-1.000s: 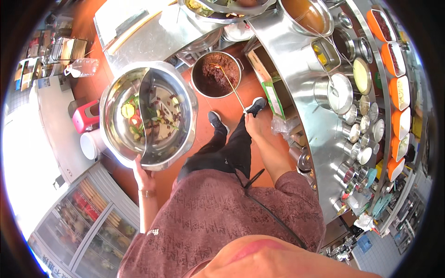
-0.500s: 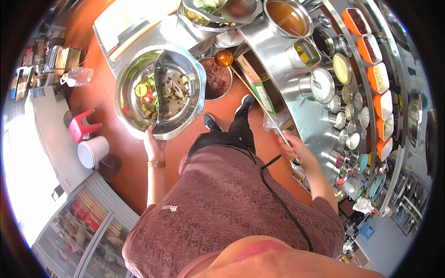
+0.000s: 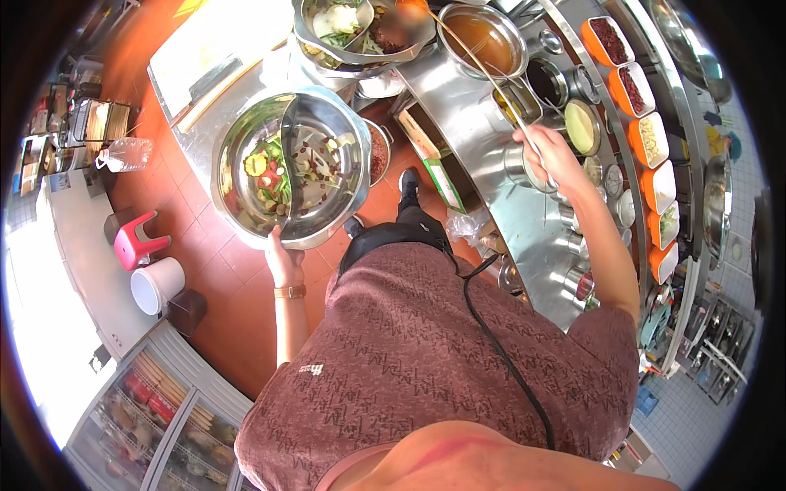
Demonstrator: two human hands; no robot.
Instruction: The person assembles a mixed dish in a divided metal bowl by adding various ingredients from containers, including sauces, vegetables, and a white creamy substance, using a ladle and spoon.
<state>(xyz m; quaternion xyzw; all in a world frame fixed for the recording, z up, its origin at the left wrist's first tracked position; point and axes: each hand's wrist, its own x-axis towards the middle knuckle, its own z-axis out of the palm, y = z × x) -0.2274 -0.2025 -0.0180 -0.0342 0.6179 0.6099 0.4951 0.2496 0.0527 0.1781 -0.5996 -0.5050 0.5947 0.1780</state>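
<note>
Holding at two places is shown in the head view; clock directions take twelve o'clock as the top edge.

Left hand (image 3: 284, 259): closed on the rim of a round, stainless-steel pot with a curved divider (image 3: 350, 184), gripping it at the pot's six o'clock. The thumb shows at the rim; the position of the remaining fingers cannot be told. The divided pot lies directly at twelve o'clock from this hand. Its nine o'clock half holds cut yellow, red and green vegetables (image 3: 268, 174); its three o'clock half holds dark red and pale pieces (image 3: 318, 159).

Right hand (image 3: 554, 158): wrapped around the shaft of a long, thin-handled ladle (image 3: 490, 78). The ladle extends toward half past ten, across a round steel pot of brown liquid (image 3: 518, 37). Its amber-coloured scoop lies at the upper edge, near a second steel pot with vegetables (image 3: 360, 57); contact between them cannot be told. The divided pot is at nine o'clock from this hand, well apart.

Surroundings: a steel pot of red-brown paste (image 3: 387, 143) stands at half past one from the left hand, partly hidden by the divided pot. Orange, white-lined rectangular containers (image 3: 649, 139) form a row from one to half past four of the right hand. A pink-red plastic stool (image 3: 139, 240) stands at nine o'clock from the left hand.
</note>
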